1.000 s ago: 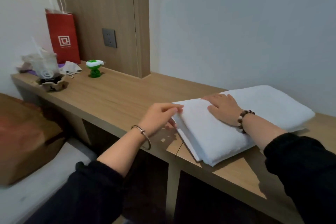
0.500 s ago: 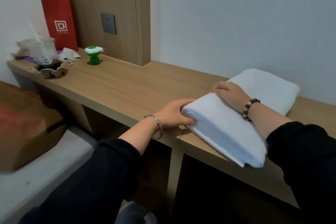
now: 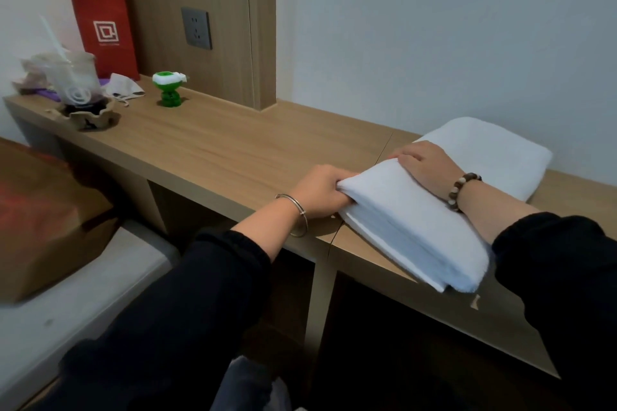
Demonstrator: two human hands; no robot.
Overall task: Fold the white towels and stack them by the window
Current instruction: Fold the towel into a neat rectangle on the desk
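At the near edge of the wooden worktop (image 3: 233, 150), a folded white towel (image 3: 410, 227) is held by both grips, with its near right corner overhanging the edge. The left grip (image 3: 320, 192) is closed on the towel's left corner, the fingers curled round the stacked layers. The right grip (image 3: 424, 163) is laid palm-down on the upper face, the fingers lightly bent at the far edge; nothing is pinched by it. Behind the right grip, more white towelling (image 3: 484, 150) lies flat beside the wall; whether it is a separate towel cannot be determined. At the far left end of the worktop, a red paper bag (image 3: 100, 20), a clear plastic cup (image 3: 75, 77) with a straw and a small green figure (image 3: 170, 90) are placed. A wall socket (image 3: 196, 28) is set in the wood panel above.
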